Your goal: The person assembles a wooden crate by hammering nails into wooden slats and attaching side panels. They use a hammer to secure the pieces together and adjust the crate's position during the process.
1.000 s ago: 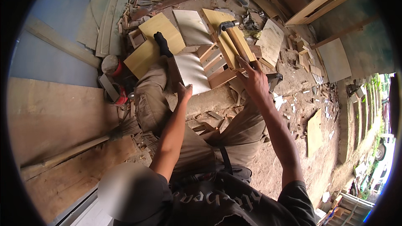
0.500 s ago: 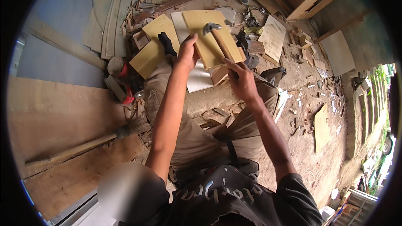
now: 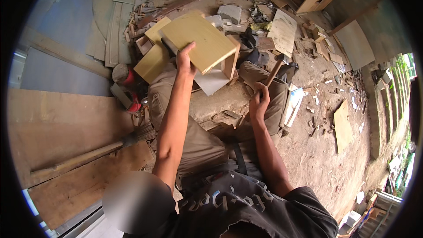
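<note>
1. Our left hand (image 3: 185, 61) grips the near-left edge of a yellow board (image 3: 198, 39), thumb on top, fingers hidden; the board tilts over a wooden frame (image 3: 230, 65) in front of us.
2. Our right hand (image 3: 259, 102) is closed around the handle of a hammer (image 3: 272, 73), beside the right knee (image 3: 277, 94).
3. The board looks stiff, fairly light; we'd hold its edges.
4. The hammer seems head-heavy; we'd grip low.
</note>
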`<act>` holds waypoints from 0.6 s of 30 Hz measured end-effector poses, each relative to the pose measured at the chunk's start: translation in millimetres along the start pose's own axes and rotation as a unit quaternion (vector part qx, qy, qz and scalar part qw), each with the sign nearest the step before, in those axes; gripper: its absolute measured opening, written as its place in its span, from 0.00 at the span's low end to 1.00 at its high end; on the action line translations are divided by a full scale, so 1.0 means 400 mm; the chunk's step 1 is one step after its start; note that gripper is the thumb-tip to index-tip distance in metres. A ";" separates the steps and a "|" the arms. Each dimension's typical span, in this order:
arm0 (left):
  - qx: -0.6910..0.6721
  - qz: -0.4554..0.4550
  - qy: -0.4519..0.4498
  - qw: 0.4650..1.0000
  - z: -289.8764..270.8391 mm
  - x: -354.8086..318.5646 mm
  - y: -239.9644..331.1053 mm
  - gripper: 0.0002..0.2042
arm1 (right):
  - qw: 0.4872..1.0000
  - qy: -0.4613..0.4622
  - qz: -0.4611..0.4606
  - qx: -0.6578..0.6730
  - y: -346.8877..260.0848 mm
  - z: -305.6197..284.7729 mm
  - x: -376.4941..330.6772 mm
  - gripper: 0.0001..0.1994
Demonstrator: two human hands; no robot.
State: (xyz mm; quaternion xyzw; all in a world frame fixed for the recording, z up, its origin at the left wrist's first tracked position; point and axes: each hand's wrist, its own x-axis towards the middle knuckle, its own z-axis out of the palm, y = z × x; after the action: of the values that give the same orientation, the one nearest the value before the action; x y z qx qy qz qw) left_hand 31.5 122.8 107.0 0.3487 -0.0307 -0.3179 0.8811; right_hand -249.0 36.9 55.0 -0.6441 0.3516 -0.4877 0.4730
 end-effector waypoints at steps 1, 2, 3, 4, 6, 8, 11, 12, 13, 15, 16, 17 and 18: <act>-0.030 0.030 0.024 0.999 0.024 0.004 -0.021 0.22 | 1.000 -0.012 0.017 0.001 0.000 -0.004 -0.002 0.13; -0.059 0.060 0.049 0.995 0.047 0.009 -0.039 0.21 | 0.999 -0.019 0.018 -0.033 0.001 -0.003 0.000 0.14; -0.092 0.068 0.084 0.990 0.080 0.017 -0.051 0.20 | 0.999 -0.022 0.025 -0.025 0.013 -0.012 0.003 0.14; -0.101 0.075 0.076 0.989 0.110 0.016 -0.067 0.21 | 0.999 -0.026 0.033 -0.017 0.024 -0.021 0.006 0.14; -0.116 0.092 0.063 0.987 0.161 0.008 -0.093 0.21 | 0.999 -0.013 0.029 -0.010 0.038 -0.030 0.008 0.14; -0.117 0.084 0.031 0.989 0.200 0.011 -0.099 0.24 | 1.000 -0.015 0.021 -0.009 0.046 -0.033 0.014 0.14; -0.129 0.065 0.024 0.989 0.205 0.024 -0.108 0.24 | 0.999 -0.040 0.022 -0.015 0.045 -0.026 -0.003 0.13; -0.131 0.069 0.013 0.989 0.199 0.029 -0.111 0.24 | 0.999 -0.045 0.025 -0.016 0.039 -0.019 -0.001 0.12; -0.133 0.073 0.002 0.988 0.189 0.032 -0.111 0.24 | 0.998 -0.051 0.027 -0.017 0.033 -0.010 -0.001 0.12; -0.141 0.071 -0.018 0.987 0.184 0.035 -0.112 0.24 | 0.998 -0.057 0.026 -0.016 0.020 0.003 0.000 0.10; -0.123 0.064 0.003 0.990 0.186 0.030 -0.116 0.24 | 0.998 -0.060 0.025 -0.017 0.015 0.006 0.001 0.08; -0.105 0.058 0.023 0.993 0.188 0.023 -0.121 0.24 | 0.995 -0.064 0.076 -0.009 0.054 0.005 0.004 0.08; -0.089 0.049 0.045 0.994 0.193 0.007 -0.129 0.25 | 0.991 -0.063 0.121 0.000 0.049 0.008 0.000 0.11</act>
State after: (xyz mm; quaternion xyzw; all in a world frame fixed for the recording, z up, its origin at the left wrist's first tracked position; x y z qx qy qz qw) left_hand -15.4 46.6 132.0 0.2810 0.0201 -0.2602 0.9235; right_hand -245.7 31.8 36.2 -0.6263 0.3961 -0.3857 0.5497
